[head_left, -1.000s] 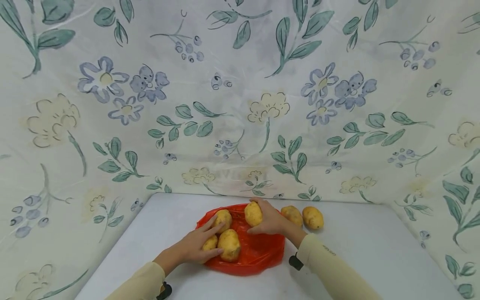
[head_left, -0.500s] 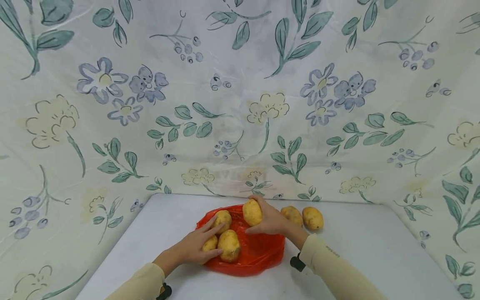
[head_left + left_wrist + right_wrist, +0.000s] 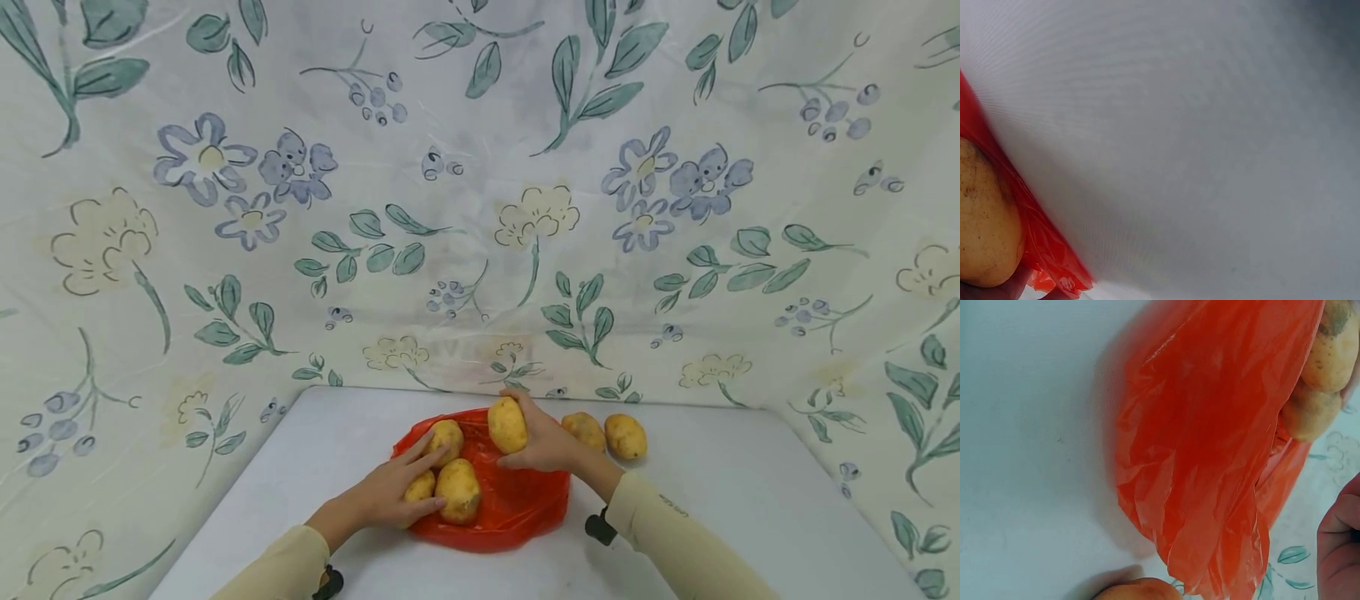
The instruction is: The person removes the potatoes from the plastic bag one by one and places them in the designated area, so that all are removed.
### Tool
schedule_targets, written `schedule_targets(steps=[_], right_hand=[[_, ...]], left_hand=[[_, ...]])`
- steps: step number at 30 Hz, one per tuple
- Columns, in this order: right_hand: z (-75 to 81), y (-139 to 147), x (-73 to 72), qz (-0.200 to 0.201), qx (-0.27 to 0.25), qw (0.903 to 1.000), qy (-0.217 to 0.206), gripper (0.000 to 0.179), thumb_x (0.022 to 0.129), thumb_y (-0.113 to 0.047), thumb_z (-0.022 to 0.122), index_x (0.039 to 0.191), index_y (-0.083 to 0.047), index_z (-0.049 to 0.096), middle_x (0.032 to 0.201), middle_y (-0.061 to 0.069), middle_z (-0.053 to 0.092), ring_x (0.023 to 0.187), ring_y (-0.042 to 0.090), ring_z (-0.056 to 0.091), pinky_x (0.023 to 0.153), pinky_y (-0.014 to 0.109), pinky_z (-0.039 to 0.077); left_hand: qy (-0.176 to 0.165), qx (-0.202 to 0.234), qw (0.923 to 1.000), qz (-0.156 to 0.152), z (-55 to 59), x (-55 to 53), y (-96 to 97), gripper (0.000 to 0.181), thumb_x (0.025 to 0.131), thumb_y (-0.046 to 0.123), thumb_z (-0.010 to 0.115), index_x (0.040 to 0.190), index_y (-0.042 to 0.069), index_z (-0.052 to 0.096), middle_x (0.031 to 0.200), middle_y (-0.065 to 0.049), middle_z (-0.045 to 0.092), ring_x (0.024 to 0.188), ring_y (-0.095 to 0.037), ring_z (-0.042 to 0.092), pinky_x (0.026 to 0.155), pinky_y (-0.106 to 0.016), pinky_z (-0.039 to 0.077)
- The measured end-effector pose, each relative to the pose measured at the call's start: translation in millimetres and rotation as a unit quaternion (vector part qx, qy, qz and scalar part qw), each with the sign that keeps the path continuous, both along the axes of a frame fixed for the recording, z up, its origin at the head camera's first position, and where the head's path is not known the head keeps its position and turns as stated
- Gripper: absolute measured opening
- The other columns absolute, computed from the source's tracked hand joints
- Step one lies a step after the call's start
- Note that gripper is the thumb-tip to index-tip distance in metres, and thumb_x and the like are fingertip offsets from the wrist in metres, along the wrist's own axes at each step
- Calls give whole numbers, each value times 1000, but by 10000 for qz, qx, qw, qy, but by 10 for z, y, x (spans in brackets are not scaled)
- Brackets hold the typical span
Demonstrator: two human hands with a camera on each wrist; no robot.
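Observation:
My right hand (image 3: 542, 440) grips a yellow potato (image 3: 507, 425) above the right part of an open red plastic bag (image 3: 510, 500). Its thumb lies below the potato and its fingers go over the far side. With fingers spread, my left hand (image 3: 386, 492) rests across potatoes at the bag's left side. Among these are a back potato (image 3: 447, 442), a front potato (image 3: 458, 490) and one partly hidden under the palm (image 3: 420, 487). The left wrist view shows a potato (image 3: 985, 215) against the red plastic. In the right wrist view, the bag (image 3: 1197, 437) hides the gripped potato's surroundings.
Two loose potatoes lie right of the bag, one partly behind my right wrist (image 3: 583, 431) and one farther right (image 3: 626, 437). The white table (image 3: 720, 500) ends at a floral sheet (image 3: 465, 208) that hangs behind and at both sides.
My right hand, with the potato, has shifted slightly left and then back right over the bag. The left hand and the other potatoes show no visible movement.

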State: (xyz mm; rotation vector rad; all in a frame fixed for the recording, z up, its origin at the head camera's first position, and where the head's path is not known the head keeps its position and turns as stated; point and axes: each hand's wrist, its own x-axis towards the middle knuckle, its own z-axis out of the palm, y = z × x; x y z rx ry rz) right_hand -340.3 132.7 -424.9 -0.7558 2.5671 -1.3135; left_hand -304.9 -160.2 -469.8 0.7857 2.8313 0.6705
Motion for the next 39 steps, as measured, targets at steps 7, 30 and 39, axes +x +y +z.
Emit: schedule_targets(steps=[7, 30, 39], right_hand=[[-66, 51, 42, 1, -43, 10000, 75, 100, 74, -17, 86, 150, -25, 22, 128, 8, 52, 109, 23, 57, 92, 43, 55], [-33, 204, 55, -171, 199, 9984, 503, 99, 75, -22, 85, 150, -23, 21, 125, 10, 54, 106, 24, 57, 91, 45, 53], [11, 274, 36, -388, 207, 9984, 344, 99, 75, -21, 85, 150, -26, 21, 126, 9, 52, 104, 24, 56, 87, 43, 54]], left_hand=[[-27, 103, 9999, -118, -37, 60, -3, 81, 88, 62, 61, 155, 28, 33, 166, -12, 14, 140, -49, 37, 104, -70, 37], [166, -12, 9994, -315, 9, 66, -10, 80, 90, 63, 57, 156, 26, 32, 166, -13, 14, 138, -47, 41, 104, -67, 40], [75, 11, 9998, -202, 37, 46, -6, 80, 89, 62, 59, 155, 27, 33, 167, -12, 12, 140, -48, 38, 104, -68, 39]])
